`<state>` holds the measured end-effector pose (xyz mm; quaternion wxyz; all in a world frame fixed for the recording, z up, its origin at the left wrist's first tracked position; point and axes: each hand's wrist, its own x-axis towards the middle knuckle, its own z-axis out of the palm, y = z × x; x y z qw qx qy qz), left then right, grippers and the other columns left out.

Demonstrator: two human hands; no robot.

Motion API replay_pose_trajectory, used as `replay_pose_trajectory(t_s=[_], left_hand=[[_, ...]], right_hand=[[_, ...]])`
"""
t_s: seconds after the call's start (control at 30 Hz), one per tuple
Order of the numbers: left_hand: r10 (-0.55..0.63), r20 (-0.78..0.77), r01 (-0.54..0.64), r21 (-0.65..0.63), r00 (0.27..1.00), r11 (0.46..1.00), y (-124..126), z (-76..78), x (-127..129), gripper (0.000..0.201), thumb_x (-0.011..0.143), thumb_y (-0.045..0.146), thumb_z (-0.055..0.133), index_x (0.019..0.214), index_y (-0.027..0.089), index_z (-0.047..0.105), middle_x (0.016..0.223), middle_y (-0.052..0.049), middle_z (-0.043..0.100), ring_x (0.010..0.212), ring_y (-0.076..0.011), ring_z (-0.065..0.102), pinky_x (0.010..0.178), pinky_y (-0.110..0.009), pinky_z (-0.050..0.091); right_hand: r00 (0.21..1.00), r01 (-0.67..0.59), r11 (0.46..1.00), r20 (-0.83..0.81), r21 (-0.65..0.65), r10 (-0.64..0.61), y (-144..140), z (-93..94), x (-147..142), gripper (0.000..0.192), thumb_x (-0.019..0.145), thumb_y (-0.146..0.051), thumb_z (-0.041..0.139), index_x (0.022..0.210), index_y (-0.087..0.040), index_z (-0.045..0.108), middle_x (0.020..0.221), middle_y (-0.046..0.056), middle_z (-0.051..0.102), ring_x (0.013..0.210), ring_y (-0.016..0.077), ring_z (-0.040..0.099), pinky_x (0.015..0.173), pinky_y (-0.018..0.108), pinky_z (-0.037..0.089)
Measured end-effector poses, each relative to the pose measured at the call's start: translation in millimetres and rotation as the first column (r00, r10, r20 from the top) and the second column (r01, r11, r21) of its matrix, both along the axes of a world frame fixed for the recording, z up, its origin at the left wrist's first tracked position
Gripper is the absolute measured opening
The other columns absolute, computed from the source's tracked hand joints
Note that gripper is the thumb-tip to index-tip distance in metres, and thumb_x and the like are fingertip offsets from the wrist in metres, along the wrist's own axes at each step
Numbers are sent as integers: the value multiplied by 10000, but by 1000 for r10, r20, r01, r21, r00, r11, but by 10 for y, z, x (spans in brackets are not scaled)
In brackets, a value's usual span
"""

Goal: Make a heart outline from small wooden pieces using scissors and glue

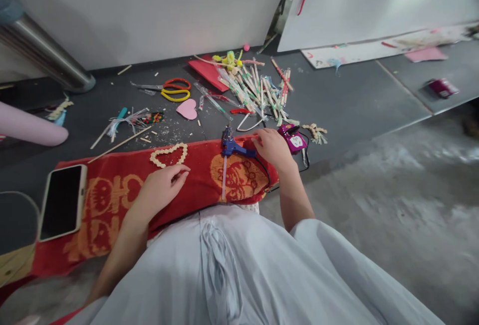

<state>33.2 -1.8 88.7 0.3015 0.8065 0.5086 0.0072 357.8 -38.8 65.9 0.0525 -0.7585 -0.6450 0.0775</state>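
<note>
My left hand (162,187) rests over the red towel (198,175), fingers loosely bent with a gap at the thumb and nothing visible in them. Just beyond its fingertips lies a cream heart-shaped outline (169,151) made of small pieces. My right hand (273,148) is at the towel's far right edge, fingers apart and slightly curled. Beside those fingers is the handle of a blue hot glue gun (234,148), with a clear glue stick (224,177) sticking out toward me. Whether the fingers touch the handle, I cannot tell.
Scissors (175,90), a pink paper heart (187,109) and a pile of short sticks (254,88) lie on the dark table. A purple box (294,140) stands by my right wrist, a phone (63,202) on the towel's left. White boards (149,10) line the back.
</note>
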Motion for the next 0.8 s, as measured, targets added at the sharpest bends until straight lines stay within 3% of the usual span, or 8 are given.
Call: replay_pose_trajectory(t_s=[0.1,0.3,0.57,0.8], left_hand=[[-12,36,11,19,999,1000,-6,6,78,393,924,468,404,1054,235,693,1105,-52,768,1008,-237,704,848,-309,495],[-30,42,29,15,999,999,-50,11,170,391,917,464,398,1037,239,694,1102,-50,773,987,-231,713,835,-305,509],[-2,29,3,-13,1000,1000,-142,45,181,420,904,467,396,1038,213,703,1113,-68,768,1004,-247,710,848,-320,499],[36,63,-35,-14,997,999,-240,-21,14,407,928,473,401,1038,214,694,1081,-62,769,978,-233,704,844,-316,480]], right_hand=[[998,25,999,65,-27,-23,80,-26,104,326,982,-240,392,1102,-140,677,1108,151,719,1091,287,632,937,369,466],[957,218,976,195,3,-215,339,-75,224,377,988,-207,332,1107,-107,675,1136,205,707,1067,309,653,822,369,484],[955,243,970,169,21,-243,755,-75,282,352,996,-272,394,1179,-88,631,1220,221,676,1149,337,638,894,406,494],[938,297,955,196,-23,-287,864,-106,315,347,916,-103,422,1200,-89,620,1210,222,690,1113,334,678,859,403,521]])
